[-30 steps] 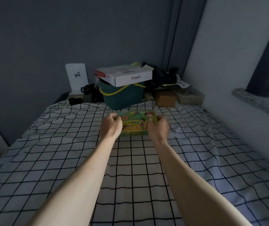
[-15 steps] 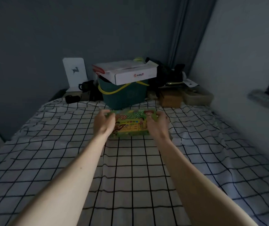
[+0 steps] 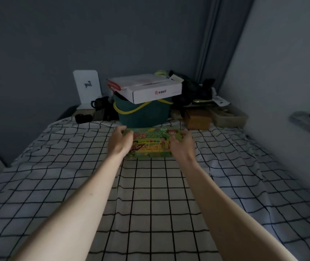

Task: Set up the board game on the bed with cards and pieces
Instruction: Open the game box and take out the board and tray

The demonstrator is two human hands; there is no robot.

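- Game box (image 3: pixel 151 143) lies flat on the bed (image 3: pixel 150 194), far along it and dead ahead of both outstretched arms, with its long axis running left to right across the bed.
- Left hand (image 3: pixel 120 141) grips the box's left short end, fingers curled over the far corner; right hand (image 3: pixel 182 145) grips the right short end the same way, thumb side on the printed lid.
- Neither hand is nearer: they sit level with each other, one at each end, so the box is held symmetrically between them.
- My reading is that the box is still closed, with no cards or pieces out, so the setup has hardly begun; the likely next move is either to draw the box nearer or to lift its lid, and whichever it is depends on that two-ended hold.
- Bedding is a white sheet with a black grid, wrinkled and soft, so small pieces may tip or slide in the folds.
- Beyond the box, at the far end, stands a dark green basket (image 3: pixel 143 114) with a yellow handle, and a white cardboard carton (image 3: pixel 146 89) rests on top of it.
- Dim room: grey wall behind, a curtain in the far corner, a pale wall on the right.
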